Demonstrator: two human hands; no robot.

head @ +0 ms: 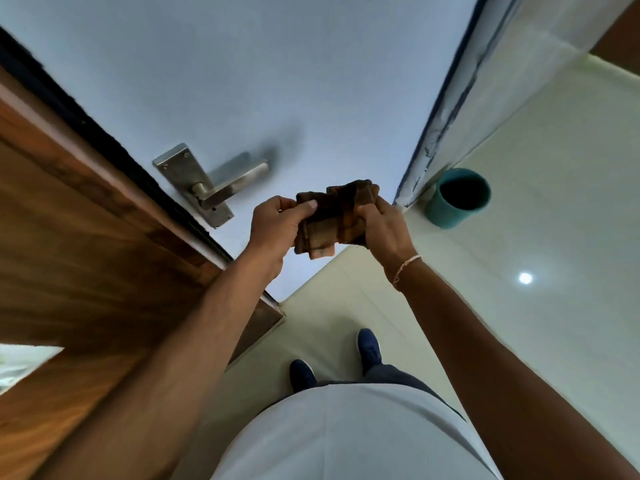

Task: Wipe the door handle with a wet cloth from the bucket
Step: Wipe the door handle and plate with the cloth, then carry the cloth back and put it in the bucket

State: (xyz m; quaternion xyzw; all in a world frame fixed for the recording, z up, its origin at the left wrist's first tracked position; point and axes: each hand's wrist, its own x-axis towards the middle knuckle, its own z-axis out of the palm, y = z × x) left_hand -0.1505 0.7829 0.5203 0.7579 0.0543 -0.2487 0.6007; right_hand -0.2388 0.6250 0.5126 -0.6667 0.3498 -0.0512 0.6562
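A brown checked cloth is bunched between both hands in front of the white door. My left hand grips its left edge and my right hand grips its right side. The steel lever door handle on its long backplate sits just left of my left hand, apart from the cloth. A teal bucket stands on the floor to the right, by the foot of the door frame.
A brown wooden frame or panel runs along the left of the door. The pale tiled floor spreads to the right. My two blue shoes stand below the hands.
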